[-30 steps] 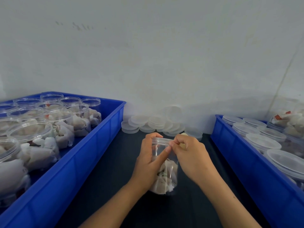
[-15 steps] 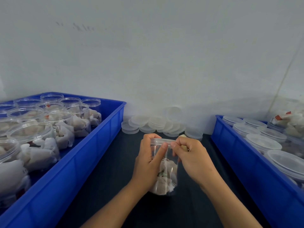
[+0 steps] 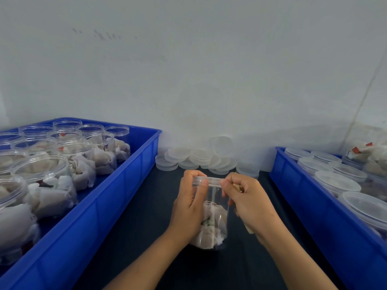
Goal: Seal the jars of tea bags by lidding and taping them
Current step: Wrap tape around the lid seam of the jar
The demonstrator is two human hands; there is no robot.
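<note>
Left hand: the left hand (image 3: 189, 208) was curled round the left side of the clear jar (image 3: 211, 214), thumb pressed flat against the lid's edge near the top.
Right hand: the right hand (image 3: 248, 203) pinched the right rim of the lid (image 3: 209, 181) between thumb and forefinger; whether a strip of tape lay under those fingers could not be told.
Jar in hand: one jar, upright, resting on the dark table (image 3: 134, 231) between the two crates, its lower half filled with white tea bags (image 3: 211, 229); their number could not be counted.
Lid on jar: one clear lid sat on top of the jar.
Loose lids: a heap of clear loose lids (image 3: 199, 158) lay against the wall (image 3: 188, 70) behind the jar, roughly a dozen, one leaning upright on the wall; overlap prevented an exact count.
Left crate: one blue left crate (image 3: 88, 208) held about a dozen open jars (image 3: 77, 158) of tea bags, none lidded, packed close together; those at the frame edge were cut off.
Right crate: one blue right crate (image 3: 326, 216) held at least seven lidded jars (image 3: 337, 183), in rows touching each other.
Far right: a clear bag of tea bags (image 3: 370, 155) with red tags showed at the frame edge, beyond the right crate.
</note>
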